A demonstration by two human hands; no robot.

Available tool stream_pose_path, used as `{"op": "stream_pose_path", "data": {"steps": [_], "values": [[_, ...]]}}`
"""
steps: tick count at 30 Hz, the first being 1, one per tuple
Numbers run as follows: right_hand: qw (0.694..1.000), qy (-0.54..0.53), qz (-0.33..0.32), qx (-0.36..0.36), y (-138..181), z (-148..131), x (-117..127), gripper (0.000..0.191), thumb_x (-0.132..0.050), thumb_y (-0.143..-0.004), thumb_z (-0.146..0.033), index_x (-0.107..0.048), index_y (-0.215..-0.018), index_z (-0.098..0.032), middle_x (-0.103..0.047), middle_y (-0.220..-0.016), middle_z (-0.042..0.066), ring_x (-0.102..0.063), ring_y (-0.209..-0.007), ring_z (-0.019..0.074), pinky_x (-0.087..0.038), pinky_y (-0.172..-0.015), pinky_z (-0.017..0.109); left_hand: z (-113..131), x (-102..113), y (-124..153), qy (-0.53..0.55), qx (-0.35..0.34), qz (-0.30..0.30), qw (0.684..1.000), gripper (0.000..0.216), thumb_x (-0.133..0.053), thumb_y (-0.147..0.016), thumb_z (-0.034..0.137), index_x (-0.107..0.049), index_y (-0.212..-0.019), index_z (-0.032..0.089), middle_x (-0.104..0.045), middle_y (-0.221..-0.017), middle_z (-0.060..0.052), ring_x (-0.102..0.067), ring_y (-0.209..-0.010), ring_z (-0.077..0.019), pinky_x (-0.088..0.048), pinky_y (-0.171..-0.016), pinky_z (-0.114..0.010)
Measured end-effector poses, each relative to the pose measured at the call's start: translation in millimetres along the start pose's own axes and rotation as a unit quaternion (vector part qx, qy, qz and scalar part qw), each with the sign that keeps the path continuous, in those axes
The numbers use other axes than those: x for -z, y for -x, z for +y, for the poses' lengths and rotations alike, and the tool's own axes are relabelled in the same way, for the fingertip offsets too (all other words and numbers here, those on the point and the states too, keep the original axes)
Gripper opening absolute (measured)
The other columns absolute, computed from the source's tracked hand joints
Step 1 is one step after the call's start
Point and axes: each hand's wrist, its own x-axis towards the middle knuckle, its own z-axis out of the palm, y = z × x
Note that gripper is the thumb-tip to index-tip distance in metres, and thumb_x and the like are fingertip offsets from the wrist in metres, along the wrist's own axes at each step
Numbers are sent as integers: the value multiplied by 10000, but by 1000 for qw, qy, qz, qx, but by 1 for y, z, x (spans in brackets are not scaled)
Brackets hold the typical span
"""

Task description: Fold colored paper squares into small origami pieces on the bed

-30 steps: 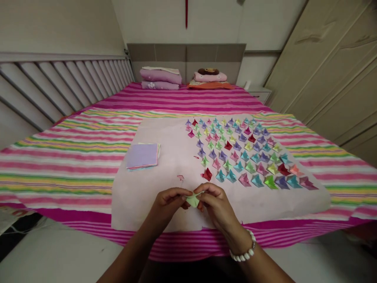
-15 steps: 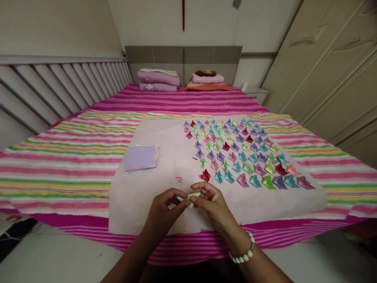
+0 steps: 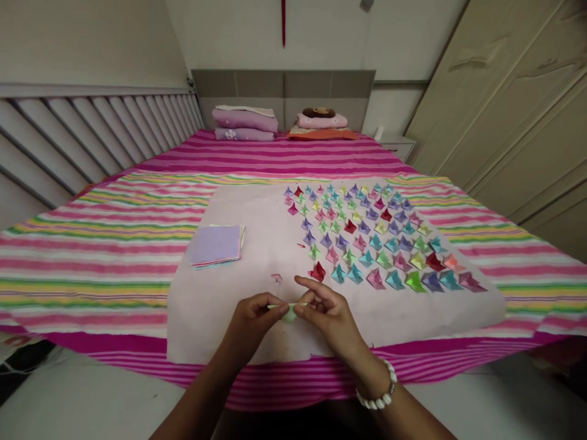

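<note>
A small piece of folded light-green paper (image 3: 289, 314) is held between both hands near the front of a large pale sheet (image 3: 257, 211). My left hand (image 3: 254, 318) pinches its left end between thumb and fingers. The right end is pinched by my right hand (image 3: 328, 311), whose index finger points up and away from the paper; a white beaded bracelet (image 3: 378, 397) circles that wrist. Beyond the hands to the right, many folded paper shapes in several colours stand in rows, the nearest a red one (image 3: 318, 271). The fingers partly cover the green paper.
A stack of square paper (image 3: 216, 244), lilac on top, lies at the left of the sheet. Reddish marks (image 3: 276, 278) show beyond the hands. The striped bed (image 3: 110, 244) extends to folded bedding (image 3: 245, 122) at the headboard; a white slatted rail (image 3: 101, 128) runs along the left.
Both hands have turned the green paper so its upper edge now lies level. My right index finger has lifted away from it. The camera view has shifted slightly.
</note>
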Motion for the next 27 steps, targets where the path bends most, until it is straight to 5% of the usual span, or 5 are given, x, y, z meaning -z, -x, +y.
{"op": "stream_pose_path", "data": {"steps": [9, 15, 20, 27], "values": [[1000, -26, 13, 4, -1, 8, 4, 471, -717, -741, -227, -634, -1204, -257, -639, -671, -40, -573, -642, 118, -447, -674, 272, -20, 0, -3, 125, 45, 69, 989, 198, -769, -659, 359, -711, -640, 171, -686, -648, -4, -595, -694, -148, -462, -712, -258], [999, -23, 39, 3, -1, 11, 5, 456, -720, -737, -244, -641, -1185, -249, -642, -663, -42, -580, -630, 123, -451, -676, 278, -26, -1, -4, 134, 48, 71, 987, 281, -695, -742, 432, -740, -746, 154, -676, -672, -23, -582, -703, -143, -464, -729, -265], [995, 6, 94, 36, -1, 15, 2, 461, -703, -752, -253, -618, -1203, -216, -655, -683, -28, -579, -654, 136, -453, -693, 291, -24, -11, -1, 178, 73, 56, 980, 322, -784, -652, 359, -726, -925, 199, -713, -828, -16, -618, -775, -140, -490, -695, -233], [995, 9, 102, 19, 2, 16, -3, 373, -727, -732, -322, -642, -1073, -195, -656, -704, -13, -588, -680, 146, -457, -698, 293, -28, -13, -1, 169, 72, 42, 982, 215, -749, -702, 317, -726, -849, 162, -716, -780, -18, -640, -707, -121, -523, -729, -249]]}}
